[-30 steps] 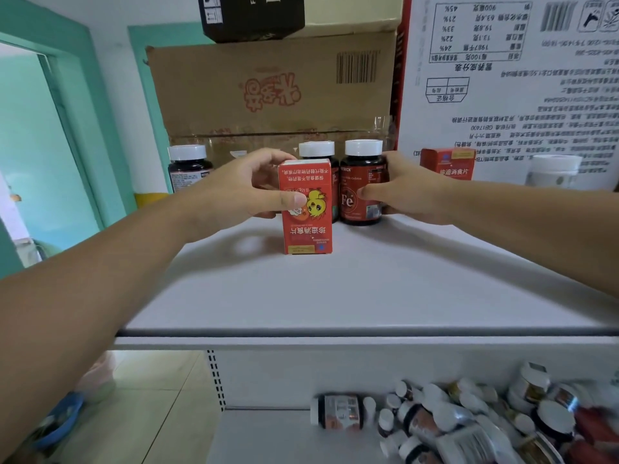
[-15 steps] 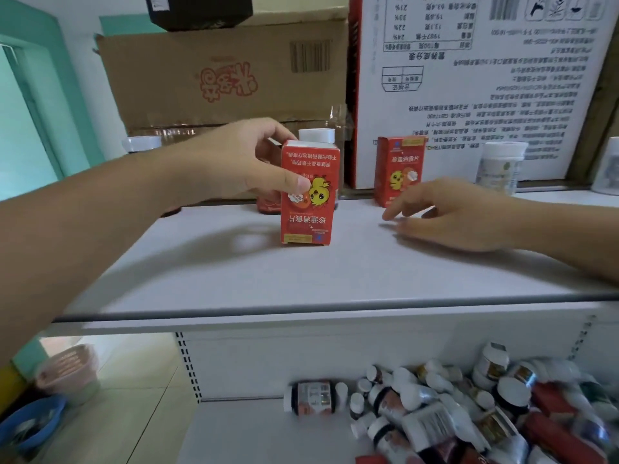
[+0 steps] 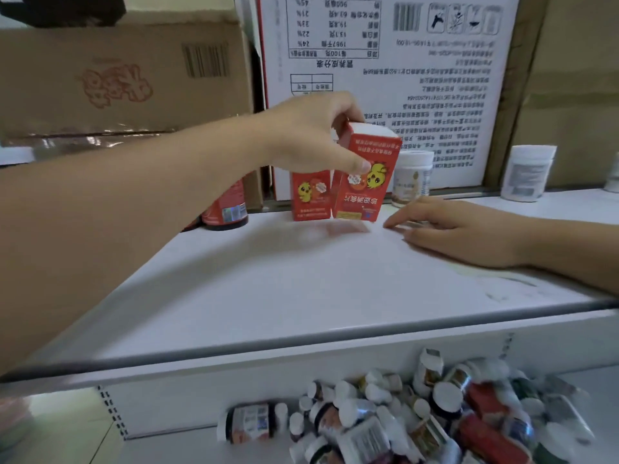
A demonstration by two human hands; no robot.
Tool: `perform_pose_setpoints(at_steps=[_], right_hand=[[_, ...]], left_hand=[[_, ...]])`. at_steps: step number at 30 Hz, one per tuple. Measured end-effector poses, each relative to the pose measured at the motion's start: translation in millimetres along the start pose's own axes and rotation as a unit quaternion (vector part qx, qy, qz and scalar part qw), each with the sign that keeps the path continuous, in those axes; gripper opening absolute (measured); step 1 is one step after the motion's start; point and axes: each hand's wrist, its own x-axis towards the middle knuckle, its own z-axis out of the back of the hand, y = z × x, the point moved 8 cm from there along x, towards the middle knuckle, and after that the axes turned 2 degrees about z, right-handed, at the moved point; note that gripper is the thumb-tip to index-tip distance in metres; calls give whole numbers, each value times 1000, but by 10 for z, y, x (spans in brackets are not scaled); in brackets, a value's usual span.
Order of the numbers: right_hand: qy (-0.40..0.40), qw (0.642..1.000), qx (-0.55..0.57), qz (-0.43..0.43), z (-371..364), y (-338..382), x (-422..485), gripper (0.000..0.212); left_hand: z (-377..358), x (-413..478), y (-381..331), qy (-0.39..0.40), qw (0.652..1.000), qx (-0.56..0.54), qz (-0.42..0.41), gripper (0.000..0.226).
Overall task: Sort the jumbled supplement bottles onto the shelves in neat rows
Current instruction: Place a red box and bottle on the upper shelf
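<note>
My left hand (image 3: 311, 135) grips a red supplement box (image 3: 363, 175) from above, tilted, its lower edge at the white upper shelf (image 3: 301, 289). It sits right beside a second, matching red box (image 3: 308, 195) that stands upright at the shelf's back. My right hand (image 3: 462, 229) rests flat on the shelf just right of the boxes, fingers straight, holding nothing. A dark red bottle (image 3: 227, 209) stands left of the boxes, partly hidden by my left arm. A jumbled heap of bottles (image 3: 418, 420) lies on the lower shelf.
Two white jars (image 3: 412, 179) (image 3: 529, 172) stand at the back right of the upper shelf. A large white printed carton (image 3: 402, 78) and a brown cardboard box (image 3: 117, 78) form the wall behind. One bottle (image 3: 251, 423) lies apart, left of the heap.
My left hand carried the red box right and back, up against the second red box. My right hand let go of the dark bottle earlier and now lies flat on the shelf.
</note>
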Motion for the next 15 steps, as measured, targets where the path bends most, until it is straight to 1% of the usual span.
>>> perform_pose_setpoints(at_steps=[6, 11, 15], right_hand=[[3, 1000, 16, 14, -16, -69, 40, 32], [7, 999, 19, 26, -19, -73, 45, 34], [9, 999, 15, 31, -28, -77, 46, 34]], left_hand=[[-107, 355, 75, -4, 998, 60, 23, 59], [-193, 500, 256, 4, 996, 67, 53, 56], [-241, 524, 358, 28, 995, 46, 79, 47]])
